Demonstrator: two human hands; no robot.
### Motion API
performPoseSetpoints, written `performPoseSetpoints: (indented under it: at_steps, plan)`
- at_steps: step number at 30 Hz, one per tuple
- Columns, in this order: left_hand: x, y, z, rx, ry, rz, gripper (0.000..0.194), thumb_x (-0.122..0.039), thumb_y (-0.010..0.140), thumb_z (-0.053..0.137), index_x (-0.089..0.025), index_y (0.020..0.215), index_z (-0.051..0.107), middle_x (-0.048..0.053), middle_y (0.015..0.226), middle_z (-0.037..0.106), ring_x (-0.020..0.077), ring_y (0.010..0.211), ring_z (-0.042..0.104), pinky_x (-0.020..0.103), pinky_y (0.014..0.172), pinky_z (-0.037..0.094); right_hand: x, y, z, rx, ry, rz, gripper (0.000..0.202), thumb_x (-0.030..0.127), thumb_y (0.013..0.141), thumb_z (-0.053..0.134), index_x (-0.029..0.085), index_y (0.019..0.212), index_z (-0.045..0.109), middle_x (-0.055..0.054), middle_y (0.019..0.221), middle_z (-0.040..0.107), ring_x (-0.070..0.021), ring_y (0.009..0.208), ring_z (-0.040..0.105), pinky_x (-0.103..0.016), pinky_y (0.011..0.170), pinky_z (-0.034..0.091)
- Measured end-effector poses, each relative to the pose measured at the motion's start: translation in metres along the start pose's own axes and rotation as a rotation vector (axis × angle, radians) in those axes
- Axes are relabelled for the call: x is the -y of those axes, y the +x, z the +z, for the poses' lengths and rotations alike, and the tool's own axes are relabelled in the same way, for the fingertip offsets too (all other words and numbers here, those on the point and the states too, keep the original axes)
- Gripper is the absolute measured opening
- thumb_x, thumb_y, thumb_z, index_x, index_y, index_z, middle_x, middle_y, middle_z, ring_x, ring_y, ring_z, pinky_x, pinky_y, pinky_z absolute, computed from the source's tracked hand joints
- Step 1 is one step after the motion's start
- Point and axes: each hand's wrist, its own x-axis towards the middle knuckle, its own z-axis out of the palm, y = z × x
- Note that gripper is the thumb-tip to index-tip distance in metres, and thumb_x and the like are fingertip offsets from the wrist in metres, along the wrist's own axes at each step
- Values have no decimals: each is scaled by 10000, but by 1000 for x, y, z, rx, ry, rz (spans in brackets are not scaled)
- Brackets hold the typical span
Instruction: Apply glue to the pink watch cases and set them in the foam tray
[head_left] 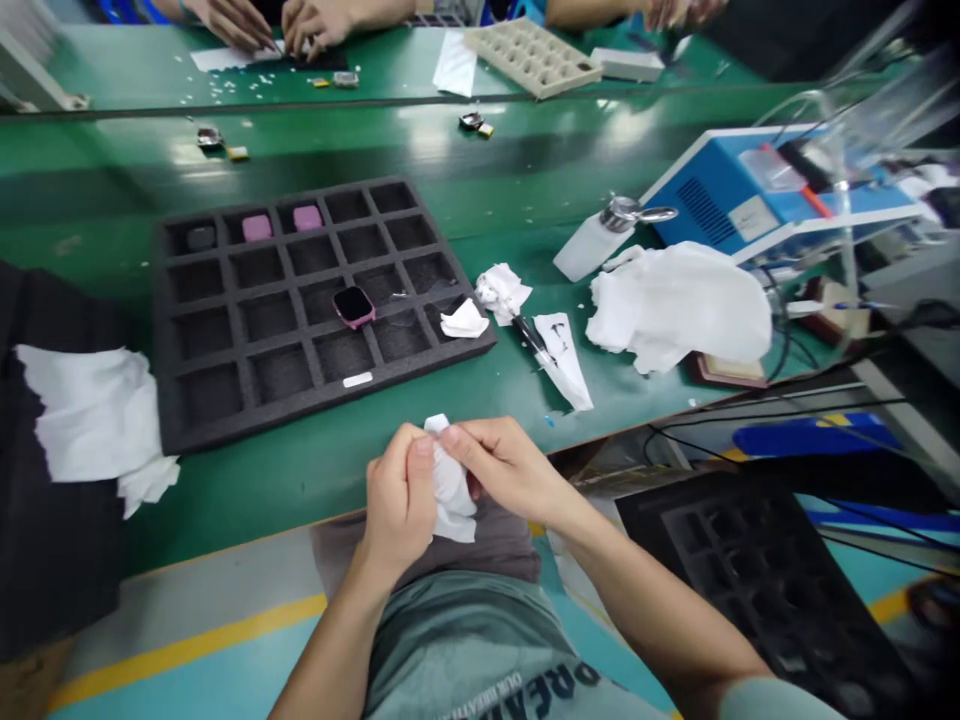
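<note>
Left hand [403, 490] and right hand [504, 468] gripping a crumpled white cloth [452, 492] between them, black foam tray [300, 300] on green workbench [315, 490] beyond.

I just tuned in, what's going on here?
The left hand and right hand grip a crumpled white cloth at the bench's near edge; whether anything is inside it is hidden. Beyond them, a pink-framed watch lies on a black foam tray, with two pink pieces in its far row. Across the bench, another person's hands are over a white sheet.
</note>
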Motion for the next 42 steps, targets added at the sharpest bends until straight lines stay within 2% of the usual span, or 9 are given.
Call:
performPoseSetpoints:
  at_steps: [4,8,11,15,19,27,31,35,42]
  plan:
    - [-2,2,2,-47,2,-31,263,-459,1036,506,-219,980,599,-29,712,631,136,562,542,247,548,384,-11,-9,8,-32,77,0,350,543,925,664,198,881,621,13,716,611,-119,613,550,-243,545,428]
    - [-7,5,3,15,72,-64,331,-487,901,709,-217,1068,615,-16,759,690,150,567,583,257,564,419,-18,-16,22,-321,-223,-105,131,318,918,647,223,836,610,12,693,631,-124,596,533,-262,566,429]
    - [-7,3,4,40,91,-44,251,-460,995,575,-214,977,623,-8,714,675,159,572,590,271,581,413,-20,-19,30,-442,-362,-188,110,249,896,644,240,804,585,7,691,654,-136,607,572,-280,606,470]
    - [-3,-2,5,-9,24,18,433,-392,1097,316,-203,906,656,49,786,715,188,693,648,300,660,447,-20,-21,33,-413,-227,-133,135,300,876,723,242,833,608,10,695,656,-139,601,592,-281,584,493]
    - [0,-2,3,-57,-139,-31,521,-432,1111,283,-183,955,715,69,864,763,195,777,687,301,723,490,-18,-19,31,-361,-33,-53,205,398,878,759,229,887,643,-3,744,681,-137,629,610,-272,572,499]
    - [-4,6,-5,6,-186,-128,346,-433,851,775,-149,1047,742,62,898,789,192,735,681,281,679,495,-20,-12,45,-583,-452,-353,98,226,918,655,238,831,611,11,697,674,-127,591,605,-272,590,504]
    - [2,3,-4,-53,-196,-103,414,-436,1047,478,-141,1023,766,103,964,808,214,832,724,304,749,518,-27,-16,48,-577,-484,-457,82,174,894,698,223,886,632,30,722,674,-109,599,627,-244,598,524]
    - [4,2,-3,-77,-229,-100,586,-444,1094,329,-151,848,773,96,813,784,208,769,719,304,707,505,-28,-21,44,-500,-320,-313,107,242,904,717,218,871,618,36,693,654,-106,572,619,-221,541,517]
    - [-2,5,-6,-45,-192,-64,259,-386,827,801,-155,942,778,73,919,794,198,787,701,280,706,499,-25,-16,46,-578,-472,-382,136,186,891,675,210,782,598,49,657,633,-82,561,595,-203,571,493]
